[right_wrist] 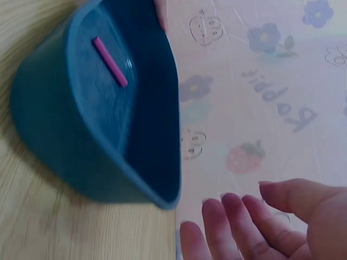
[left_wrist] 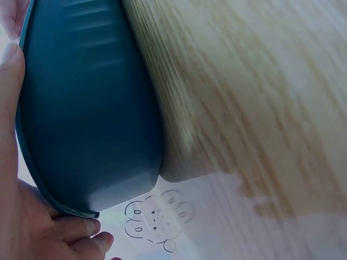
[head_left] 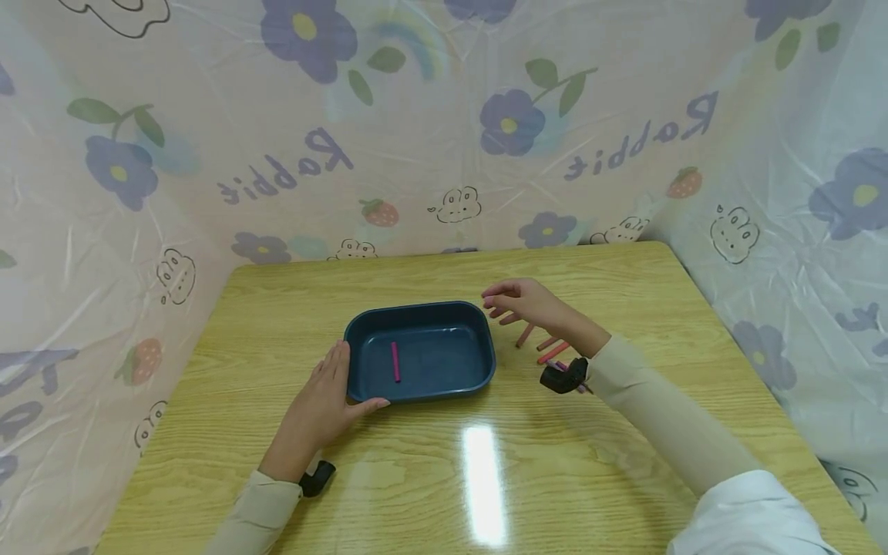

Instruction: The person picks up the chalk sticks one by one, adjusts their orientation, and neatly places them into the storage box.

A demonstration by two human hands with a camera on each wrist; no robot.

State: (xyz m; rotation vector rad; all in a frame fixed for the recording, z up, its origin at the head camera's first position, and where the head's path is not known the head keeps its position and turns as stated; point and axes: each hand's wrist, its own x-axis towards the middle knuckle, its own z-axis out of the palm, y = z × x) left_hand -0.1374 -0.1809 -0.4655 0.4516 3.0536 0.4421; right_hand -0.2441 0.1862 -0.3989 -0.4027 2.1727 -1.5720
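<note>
A dark blue rectangular plastic tub sits on the wooden table, with one short magenta stick lying on its floor toward the left. My left hand holds the tub at its left end, fingers along the left side and thumb on the front edge. In the left wrist view, fingertips bend at the rim's corner. My right hand hovers just beyond the tub's right rim, fingers loosely curved. The right wrist view shows nothing between its thumb and fingers. Several reddish and purple sticks lie below the right wrist, partly hidden by it.
A light wooden table bears everything. Patterned pale curtains with flowers and rabbits enclose it at the back and sides. A black wrist camera overlaps some of the loose sticks in the head view.
</note>
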